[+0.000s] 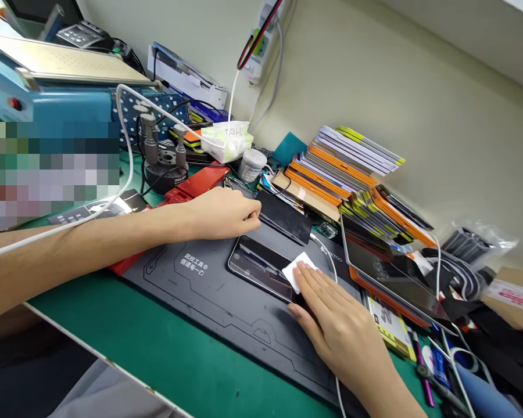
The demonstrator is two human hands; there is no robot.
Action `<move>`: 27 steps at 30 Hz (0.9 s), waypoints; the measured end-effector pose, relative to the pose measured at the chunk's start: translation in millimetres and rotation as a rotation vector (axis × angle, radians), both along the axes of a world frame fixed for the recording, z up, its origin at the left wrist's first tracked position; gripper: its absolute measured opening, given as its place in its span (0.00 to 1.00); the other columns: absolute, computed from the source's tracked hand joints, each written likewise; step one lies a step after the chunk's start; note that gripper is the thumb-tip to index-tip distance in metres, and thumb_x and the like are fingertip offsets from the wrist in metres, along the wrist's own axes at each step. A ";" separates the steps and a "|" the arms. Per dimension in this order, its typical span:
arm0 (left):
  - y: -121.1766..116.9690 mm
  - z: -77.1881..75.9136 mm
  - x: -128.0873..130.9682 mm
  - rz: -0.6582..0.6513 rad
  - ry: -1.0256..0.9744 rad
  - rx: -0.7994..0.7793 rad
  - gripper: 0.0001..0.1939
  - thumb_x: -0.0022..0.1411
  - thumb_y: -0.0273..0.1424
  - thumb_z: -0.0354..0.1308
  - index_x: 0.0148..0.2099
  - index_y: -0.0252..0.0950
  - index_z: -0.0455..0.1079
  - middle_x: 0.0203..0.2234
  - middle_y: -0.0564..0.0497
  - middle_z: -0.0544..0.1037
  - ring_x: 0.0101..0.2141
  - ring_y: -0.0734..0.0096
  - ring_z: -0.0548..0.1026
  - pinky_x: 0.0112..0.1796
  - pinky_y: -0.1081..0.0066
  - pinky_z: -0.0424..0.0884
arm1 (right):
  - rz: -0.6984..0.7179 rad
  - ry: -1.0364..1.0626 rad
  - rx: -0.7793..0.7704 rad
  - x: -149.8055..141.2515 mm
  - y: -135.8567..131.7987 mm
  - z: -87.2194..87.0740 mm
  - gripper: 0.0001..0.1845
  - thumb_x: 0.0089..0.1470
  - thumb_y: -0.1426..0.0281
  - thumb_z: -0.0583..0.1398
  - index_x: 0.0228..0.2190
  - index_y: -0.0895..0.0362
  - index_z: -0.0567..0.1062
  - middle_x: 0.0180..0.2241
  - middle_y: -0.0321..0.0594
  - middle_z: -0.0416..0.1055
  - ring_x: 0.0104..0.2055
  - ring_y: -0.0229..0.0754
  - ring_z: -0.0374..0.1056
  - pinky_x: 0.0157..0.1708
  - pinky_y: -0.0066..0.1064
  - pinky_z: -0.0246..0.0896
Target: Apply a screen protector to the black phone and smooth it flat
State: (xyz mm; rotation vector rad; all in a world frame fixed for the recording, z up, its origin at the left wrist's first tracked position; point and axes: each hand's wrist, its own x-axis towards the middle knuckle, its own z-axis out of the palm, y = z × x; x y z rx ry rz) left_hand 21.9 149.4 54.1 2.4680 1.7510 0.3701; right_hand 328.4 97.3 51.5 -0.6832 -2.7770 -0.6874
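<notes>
A phone with a dark, glossy screen lies face up on the grey work mat. My right hand presses a folded white wipe onto the right end of that screen, fingers together and thumb beside the phone's edge. Curled into a loose fist, my left hand is just above the mat, by the left end of a second dark phone with a white cable plugged in. Whatever may be inside the left fist is hidden.
Stacked boxed parts and a tablet line the back and right. Behind my left hand stand a red tool, a round screwdriver holder, a white jar and a tissue pack. A white cable loops over my left arm.
</notes>
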 end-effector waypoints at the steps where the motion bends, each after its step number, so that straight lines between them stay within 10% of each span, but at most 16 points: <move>1: -0.7 0.4 0.3 0.003 -0.006 0.007 0.18 0.72 0.37 0.45 0.44 0.40 0.77 0.31 0.45 0.84 0.34 0.51 0.83 0.32 0.64 0.67 | 0.003 -0.018 0.006 0.5 -3.7 0.9 0.24 0.76 0.65 0.53 0.58 0.70 0.77 0.60 0.56 0.77 0.59 0.55 0.78 0.57 0.47 0.79; 7: -2.8 7.6 1.2 -0.012 -0.003 0.020 0.16 0.73 0.37 0.50 0.45 0.40 0.79 0.30 0.46 0.85 0.32 0.54 0.84 0.33 0.65 0.71 | 0.178 -0.143 0.084 8.2 -22.9 3.9 0.36 0.72 0.52 0.56 0.63 0.71 0.72 0.58 0.58 0.78 0.57 0.56 0.79 0.54 0.39 0.80; 13: 0.3 5.1 -2.8 -0.006 -0.014 0.017 0.19 0.73 0.38 0.47 0.49 0.39 0.79 0.35 0.43 0.86 0.37 0.52 0.85 0.37 0.63 0.74 | 0.013 -0.102 0.002 -1.2 -1.8 1.1 0.38 0.76 0.60 0.50 0.76 0.65 0.48 0.66 0.55 0.70 0.63 0.57 0.74 0.57 0.47 0.79; 20: 0.1 0.9 -1.9 -0.019 -0.024 -0.011 0.19 0.72 0.37 0.46 0.44 0.39 0.78 0.34 0.43 0.86 0.36 0.49 0.84 0.38 0.61 0.73 | -0.067 -0.108 -0.103 6.6 -41.5 0.2 0.37 0.72 0.59 0.56 0.73 0.67 0.60 0.70 0.55 0.65 0.69 0.59 0.67 0.62 0.48 0.75; 27: 2.0 0.5 -2.6 0.009 0.004 -0.033 0.18 0.72 0.36 0.45 0.46 0.40 0.77 0.35 0.45 0.86 0.37 0.50 0.84 0.39 0.61 0.73 | -0.113 -0.050 -0.153 -18.6 -3.2 0.7 0.33 0.75 0.56 0.52 0.66 0.69 0.70 0.67 0.59 0.69 0.67 0.57 0.69 0.65 0.48 0.72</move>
